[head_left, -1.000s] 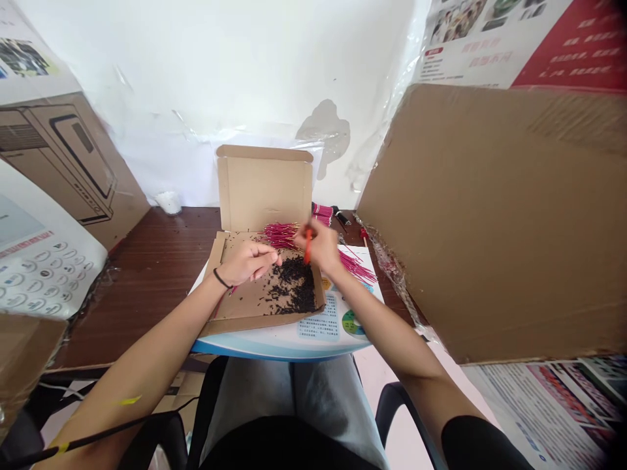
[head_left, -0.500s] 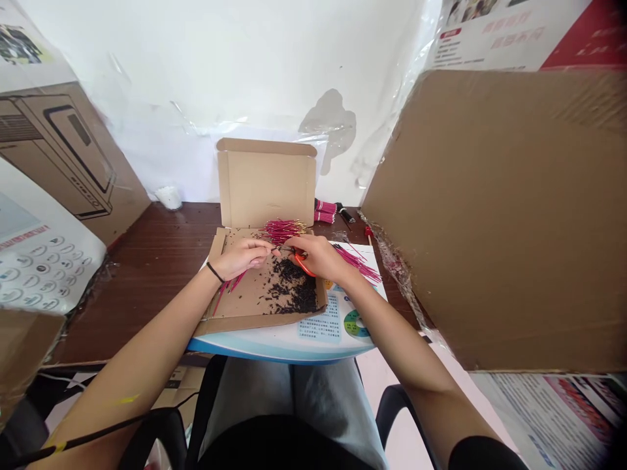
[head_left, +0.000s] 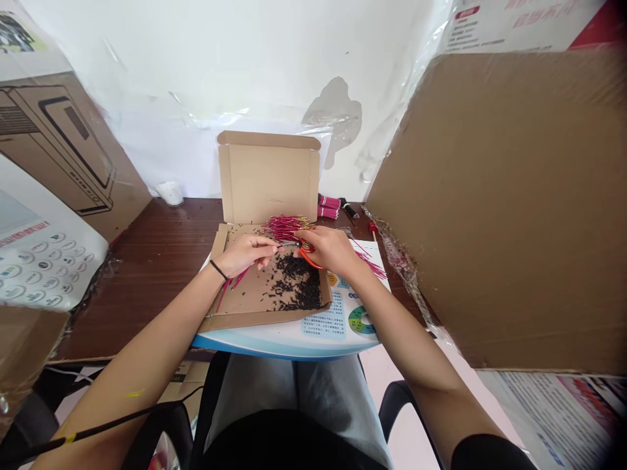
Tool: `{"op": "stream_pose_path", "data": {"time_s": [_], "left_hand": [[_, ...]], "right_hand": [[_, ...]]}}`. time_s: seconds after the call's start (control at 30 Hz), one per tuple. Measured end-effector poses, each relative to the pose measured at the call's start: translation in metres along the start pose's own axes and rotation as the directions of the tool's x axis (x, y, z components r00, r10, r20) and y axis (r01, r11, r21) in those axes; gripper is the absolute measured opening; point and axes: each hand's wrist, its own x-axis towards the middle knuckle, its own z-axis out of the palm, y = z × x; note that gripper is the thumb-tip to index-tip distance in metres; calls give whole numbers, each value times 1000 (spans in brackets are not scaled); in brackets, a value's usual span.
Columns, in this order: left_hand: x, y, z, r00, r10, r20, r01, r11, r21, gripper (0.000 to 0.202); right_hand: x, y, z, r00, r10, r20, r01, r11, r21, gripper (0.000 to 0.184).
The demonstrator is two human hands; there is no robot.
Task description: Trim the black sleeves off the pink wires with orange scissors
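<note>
My left hand (head_left: 243,254) pinches a few thin pink wires, their loose ends (head_left: 226,292) trailing down towards my wrist. My right hand (head_left: 332,251) grips orange-handled scissors (head_left: 309,257), with the metal blades at the wire tips between my hands. Both hands are above an open cardboard box (head_left: 255,301), which holds a heap of black clippings (head_left: 294,282). A loose bundle of gold-tipped pink wires (head_left: 285,227) lies just beyond my hands, partly hidden by them. More pink wires (head_left: 375,266) stick out to the right of my right hand.
The box's lid (head_left: 268,176) stands upright and rests on a printed white board (head_left: 337,326) on a dark wooden desk (head_left: 157,281). Bundled pink wires (head_left: 328,207), a black tool (head_left: 349,209) and a red-handled tool (head_left: 373,228) lie behind. A large cardboard sheet (head_left: 490,209) stands on the right.
My right hand has dropped from above the box and brought the scissors level with the wire tips in my left hand. The whole view has also shifted slightly as my head moved.
</note>
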Motion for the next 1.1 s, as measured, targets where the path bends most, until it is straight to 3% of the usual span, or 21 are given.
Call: {"op": "stream_pose_path", "data": {"time_s": [0.23,0.5,0.67,0.83,1.1], "left_hand": [[2,-4,-2,998,-14,-59,13,1000,-15,19],[2,-5,0,991,-6,-131,1,999,-33,40],[-1,-4,3,981,39,-193,-41,999,-7,47],[-1,-2,5,978,75,-196,-64,996,62,46],[-3,4,10,974,22,-227,-22,1000,4,35]], "right_hand": [[-2,2,1,999,-43,-9,42,996,-81,29],[0,-8,-9,993,-60,102,72,991,-117,22],[0,-7,-5,997,-68,47,73,988,-135,27],[-2,-3,-1,999,-42,-29,37,985,-169,29],[-1,-5,-4,996,-81,29,86,966,-245,22]]}}
